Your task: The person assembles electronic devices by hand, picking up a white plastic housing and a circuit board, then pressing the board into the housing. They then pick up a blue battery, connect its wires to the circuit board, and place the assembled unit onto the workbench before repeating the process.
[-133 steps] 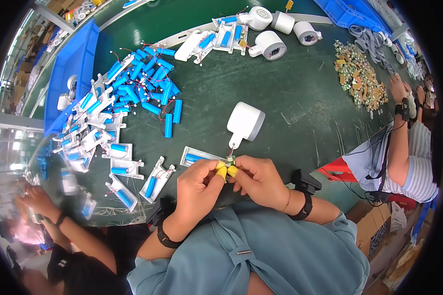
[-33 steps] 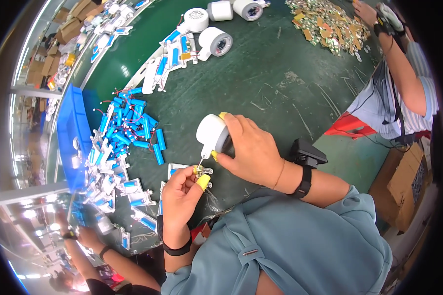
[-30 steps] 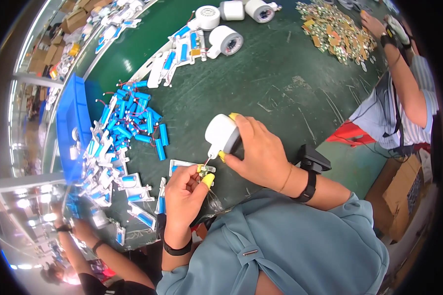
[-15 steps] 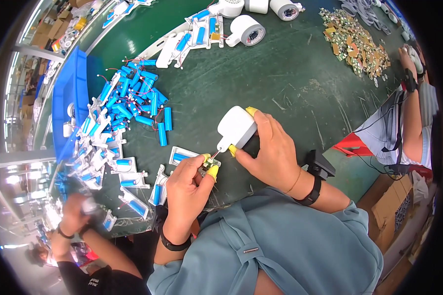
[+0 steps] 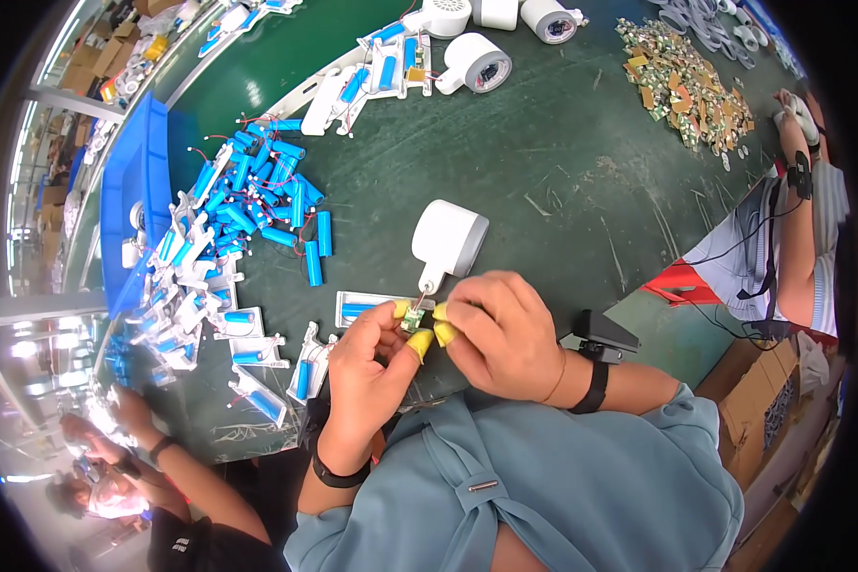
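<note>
Yellow covers sit on the thumb and a fingertip of each hand. My left hand [image 5: 367,362] pinches a small green circuit board [image 5: 413,320]. Close beside it, the thumb and finger of my right hand [image 5: 507,334] are drawn together at the board's right edge; whatever they grip is too small to make out. Thin wires run from the board up to the neck of a white round-headed housing [image 5: 445,234] with a grey rim, which lies on the table just beyond my hands. Partly behind my left fingers lies a white shell holding a blue battery [image 5: 355,311].
Left on the green table [image 5: 553,143] are a heap of blue batteries [image 5: 257,181] and battery-filled white shells [image 5: 186,257], beside a blue bin [image 5: 133,200]. Circuit boards [image 5: 682,91] are piled far right. More housings [image 5: 477,65] stand at the back. Co-workers' arms show at both sides.
My right hand has let go of the white housing and moved down and left to the circuit board. The housing now rests on the table. The left co-worker's hands have moved.
</note>
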The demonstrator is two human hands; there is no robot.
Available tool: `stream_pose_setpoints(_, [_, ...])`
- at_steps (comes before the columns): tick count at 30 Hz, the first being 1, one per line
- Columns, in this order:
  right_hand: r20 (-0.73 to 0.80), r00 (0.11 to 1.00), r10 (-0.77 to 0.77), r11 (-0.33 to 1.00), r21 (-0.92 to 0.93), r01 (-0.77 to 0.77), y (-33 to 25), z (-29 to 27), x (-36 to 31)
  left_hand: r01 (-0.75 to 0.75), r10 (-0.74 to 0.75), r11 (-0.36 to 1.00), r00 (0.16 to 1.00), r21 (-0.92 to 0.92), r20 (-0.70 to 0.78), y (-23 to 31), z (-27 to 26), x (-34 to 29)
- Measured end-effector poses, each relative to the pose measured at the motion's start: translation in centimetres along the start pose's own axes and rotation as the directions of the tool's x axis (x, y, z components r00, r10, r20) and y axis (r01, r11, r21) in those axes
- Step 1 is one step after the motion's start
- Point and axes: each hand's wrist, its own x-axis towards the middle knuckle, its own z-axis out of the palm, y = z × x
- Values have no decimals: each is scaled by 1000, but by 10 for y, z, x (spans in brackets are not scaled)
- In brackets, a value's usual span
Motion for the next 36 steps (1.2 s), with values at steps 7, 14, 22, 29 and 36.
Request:
stream_pose_setpoints(7, [341, 856, 389, 820, 296, -490, -4, -8, -5, 92, -37, 941, 985, -327, 170, -4, 6, -4])
stream_pose_setpoints(14, [532, 736, 419, 546, 501, -672, 1, -9, -6, -207, 202, 970, 978, -129, -55, -1, 9, 4])
stream_pose_setpoints(22, [588, 720, 368, 425, 583, -693, 3, -12, -5, -278, 279, 957, 960, -78, 6, 12, 8, 21])
stream_pose_setpoints(29, [702, 613, 363, 332, 517, -789, 6, -16, -2, -240, 245, 965, 969, -108, 31, 11, 10, 21])
stream_pose_setpoints(36, [640, 669, 378, 374, 555, -743, 5, -10, -5, -318, 316, 947, 947, 37, 48, 13, 11, 22])
